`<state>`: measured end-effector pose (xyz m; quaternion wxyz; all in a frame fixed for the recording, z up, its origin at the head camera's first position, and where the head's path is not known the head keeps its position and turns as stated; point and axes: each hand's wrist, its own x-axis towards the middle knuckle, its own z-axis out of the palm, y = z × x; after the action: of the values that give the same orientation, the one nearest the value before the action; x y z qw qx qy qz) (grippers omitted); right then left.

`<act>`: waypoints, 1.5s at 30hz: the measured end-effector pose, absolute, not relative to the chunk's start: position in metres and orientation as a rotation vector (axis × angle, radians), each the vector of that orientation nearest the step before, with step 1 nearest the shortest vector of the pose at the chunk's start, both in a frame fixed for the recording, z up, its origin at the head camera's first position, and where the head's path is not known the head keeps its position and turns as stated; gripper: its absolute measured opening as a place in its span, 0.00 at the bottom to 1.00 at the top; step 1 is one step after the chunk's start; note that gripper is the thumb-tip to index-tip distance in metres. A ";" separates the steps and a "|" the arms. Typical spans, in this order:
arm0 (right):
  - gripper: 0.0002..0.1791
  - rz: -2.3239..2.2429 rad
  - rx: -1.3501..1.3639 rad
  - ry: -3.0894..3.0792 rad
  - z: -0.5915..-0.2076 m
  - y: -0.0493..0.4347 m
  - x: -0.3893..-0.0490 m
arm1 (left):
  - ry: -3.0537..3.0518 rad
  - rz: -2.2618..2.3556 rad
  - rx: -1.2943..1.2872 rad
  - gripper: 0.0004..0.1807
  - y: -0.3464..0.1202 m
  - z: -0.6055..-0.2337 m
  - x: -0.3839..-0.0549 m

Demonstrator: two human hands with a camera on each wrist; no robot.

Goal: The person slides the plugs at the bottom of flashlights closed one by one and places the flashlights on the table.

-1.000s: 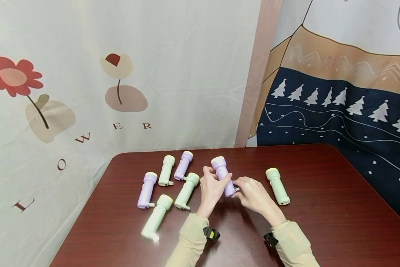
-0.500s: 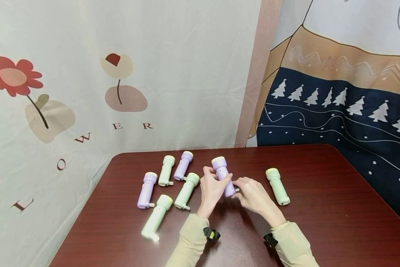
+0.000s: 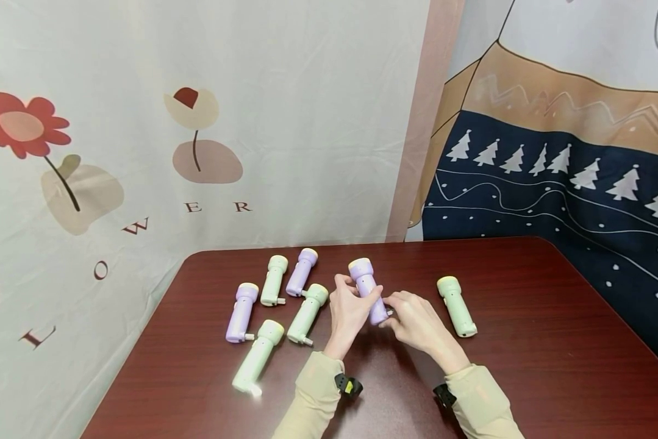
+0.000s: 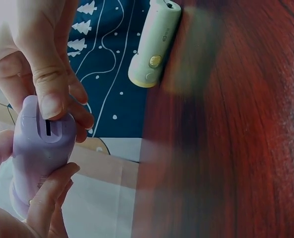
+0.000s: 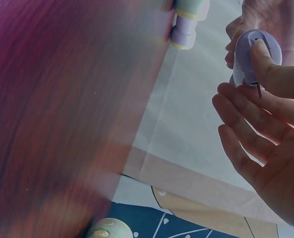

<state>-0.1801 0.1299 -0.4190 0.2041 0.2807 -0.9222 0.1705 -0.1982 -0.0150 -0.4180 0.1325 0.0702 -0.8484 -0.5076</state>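
head view puts the purple flashlight (image 3: 364, 274) between the two hands, its wide head pointing away from the person and its tail slanting back toward the right hand (image 3: 416, 320). the left hand (image 3: 346, 308) grips the body from the left, thumb across it. the right hand pinches the tail, and its thumb presses on the end face; a dark slot (image 4: 48, 128) lies just beside that thumb in the left wrist view. what matters most, i judge, is that the right hand is the nearer one to the small metal stub (image 3: 390, 311), which juts from the tail right beside its fingers. the flashlight seems raised off the reddish-brown tabletop (image 3: 554, 366). left of the left hand lie three green flashlights (image 3: 257, 360) and two purple ones (image 3: 241, 314); right of the right hand, just apart, lies a lone green flashlight (image 3: 457, 308). beyond the hands hang a pale printed cloth (image 3: 318, 152) and, to their right, a dark blue one with white trees (image 3: 526, 201).
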 end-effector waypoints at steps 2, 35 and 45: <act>0.19 0.469 0.779 -2.573 -0.419 0.130 -0.180 | -2.462 -1.474 0.207 0.33 -0.015 -0.418 -0.198; 0.21 0.379 0.744 -2.551 -0.415 0.127 -0.179 | -2.431 -1.472 0.189 0.32 -0.014 -0.416 -0.199; 0.21 0.361 0.710 -2.588 -0.414 0.127 -0.177 | -2.431 -1.482 0.194 0.31 -0.014 -0.417 -0.199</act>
<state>-0.1769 0.1265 -0.4137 0.2155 0.2561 -0.9333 0.1300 -0.1987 -0.0137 -0.4173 0.1434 0.0673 -0.8432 -0.5138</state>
